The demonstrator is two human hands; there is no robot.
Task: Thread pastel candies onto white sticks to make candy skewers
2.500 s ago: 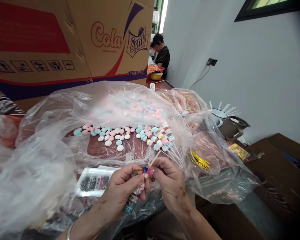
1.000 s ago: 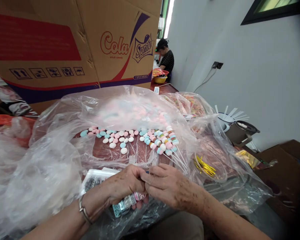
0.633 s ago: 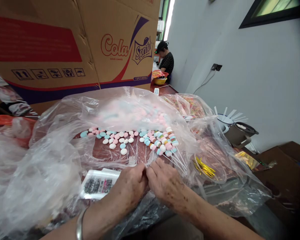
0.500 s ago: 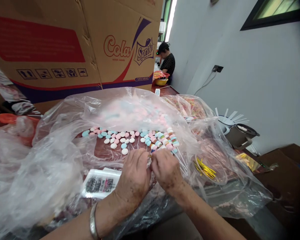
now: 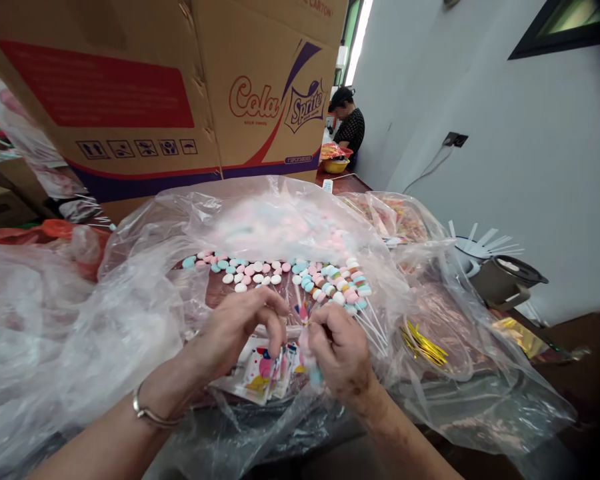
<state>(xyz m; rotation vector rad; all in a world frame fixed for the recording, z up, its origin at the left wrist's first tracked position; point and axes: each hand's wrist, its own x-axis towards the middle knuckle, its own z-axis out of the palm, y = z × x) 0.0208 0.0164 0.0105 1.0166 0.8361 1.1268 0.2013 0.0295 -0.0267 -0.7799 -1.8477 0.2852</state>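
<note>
Since half a second ago both hands have drawn back toward the body and apart, and a stack of printed wrappers has come into view under them. Left hand hovers over that stack with its fingers curled downward, tips touching the top wrapper; whether they pinch it cannot be told. A bangle sits on the left wrist. Right hand is closed around a candy stick, its pink and blue pieces showing just below the thumb, right beside the wrappers.

Both hands rest at the near edge of a big clear bag spread open on the table. Inside it, beyond the fingers, loose candies in pink, blue and white lie in a band, and to their right about 6 filled sticks lie side by side, their white ends pointing toward the right hand. Gold ties lie in the plastic further right. A second bag of coloured sweets sits behind.

At the far right a pot stands near a cup of white sticks. A large carton printed Cola and Sprite rises behind the bag. Far back, a person in a cap bends over a yellow bowl.
</note>
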